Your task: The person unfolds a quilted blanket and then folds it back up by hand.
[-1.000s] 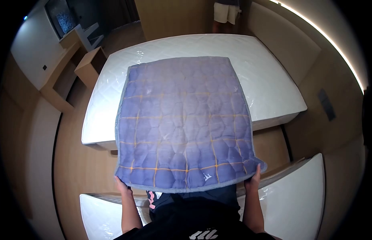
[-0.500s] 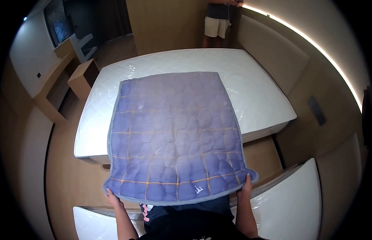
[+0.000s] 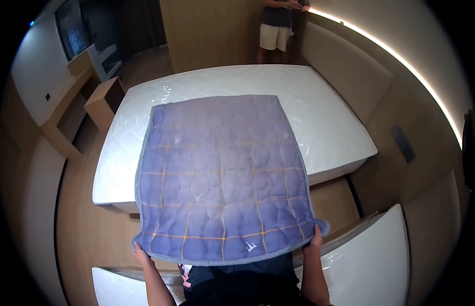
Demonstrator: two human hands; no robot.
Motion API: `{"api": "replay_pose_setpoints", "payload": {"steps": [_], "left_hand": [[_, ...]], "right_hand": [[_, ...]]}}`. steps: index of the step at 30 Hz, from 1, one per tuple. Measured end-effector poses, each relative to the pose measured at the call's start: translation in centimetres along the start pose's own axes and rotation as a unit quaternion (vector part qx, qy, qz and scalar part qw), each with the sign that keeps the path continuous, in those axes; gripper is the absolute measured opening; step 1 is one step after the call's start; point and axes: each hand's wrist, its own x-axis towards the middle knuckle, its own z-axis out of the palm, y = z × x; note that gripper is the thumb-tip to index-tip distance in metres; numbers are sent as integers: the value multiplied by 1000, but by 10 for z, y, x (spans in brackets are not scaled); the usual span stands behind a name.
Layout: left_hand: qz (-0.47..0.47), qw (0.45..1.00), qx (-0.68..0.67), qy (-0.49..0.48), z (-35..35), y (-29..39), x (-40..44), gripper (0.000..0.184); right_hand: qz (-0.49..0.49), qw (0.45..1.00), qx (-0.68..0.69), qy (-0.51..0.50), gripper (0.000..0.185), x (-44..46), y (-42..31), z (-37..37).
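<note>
A quilted purple pad (image 3: 222, 178) with orange grid lines and a grey border stretches from my hands across the white mattress (image 3: 339, 112). Its far part lies on the mattress, while the near edge is held up in front of my body. My left hand (image 3: 142, 253) is closed on the near left corner. At the near right corner, my right hand (image 3: 314, 239) grips the border. Some of the fingers on both hands are hidden beneath the fabric. A small white mark shows near the pad's front edge.
A second plastic-covered mattress (image 3: 370, 260) lies close behind me on both sides. Beyond the far bed stands a person (image 3: 275, 30) in light shorts. A padded headboard (image 3: 344, 66) runs along the right wall; a wooden desk (image 3: 69, 112) and box-like stool (image 3: 103, 102) stand left.
The view has tilted slightly, so the bed and pad sit a little lower. Both hands keep hold of the corners, and the pad's near edge has dipped slightly in view.
</note>
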Motion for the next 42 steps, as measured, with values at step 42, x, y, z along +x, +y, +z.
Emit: {"api": "replay_pose_setpoints", "payload": {"steps": [42], "left_hand": [[459,673,144,-561,247,134,-336,38]], "right_hand": [[-100,950,-105,-275,35,-177,31,235]]}}
